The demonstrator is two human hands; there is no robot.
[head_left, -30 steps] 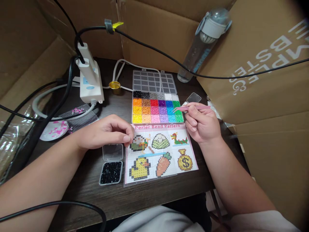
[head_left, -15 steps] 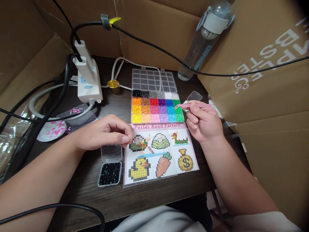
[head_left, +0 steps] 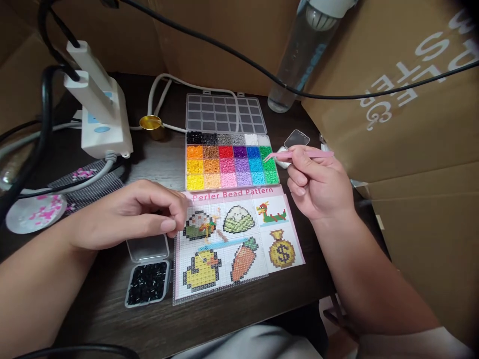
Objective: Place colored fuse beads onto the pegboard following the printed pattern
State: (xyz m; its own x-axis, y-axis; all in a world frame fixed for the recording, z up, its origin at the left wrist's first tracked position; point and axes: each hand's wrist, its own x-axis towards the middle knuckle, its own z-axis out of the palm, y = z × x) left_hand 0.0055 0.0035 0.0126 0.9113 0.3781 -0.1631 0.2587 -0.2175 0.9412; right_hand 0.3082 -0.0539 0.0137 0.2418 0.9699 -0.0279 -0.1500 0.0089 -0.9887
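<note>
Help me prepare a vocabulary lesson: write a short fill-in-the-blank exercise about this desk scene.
1. The right hand holds a pair of ______ tweezers.
2. The small open box near the duck picture is filled with ______ beads.
3. The heading on the sheet reads "Perler Bead ______".
4. The money bag picture bears a ______ sign.

Missing words: pink; black; Pattern; dollar.

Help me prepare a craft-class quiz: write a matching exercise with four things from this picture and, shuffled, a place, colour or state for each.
Things:
1. tweezers
2. bead case
3. small cup
4. power strip

Clues:
A. gold
B. white, with plugs in it
C. in the right hand
D. open, with many colours in compartments

Pairs: 1-C, 2-D, 3-A, 4-B
</note>
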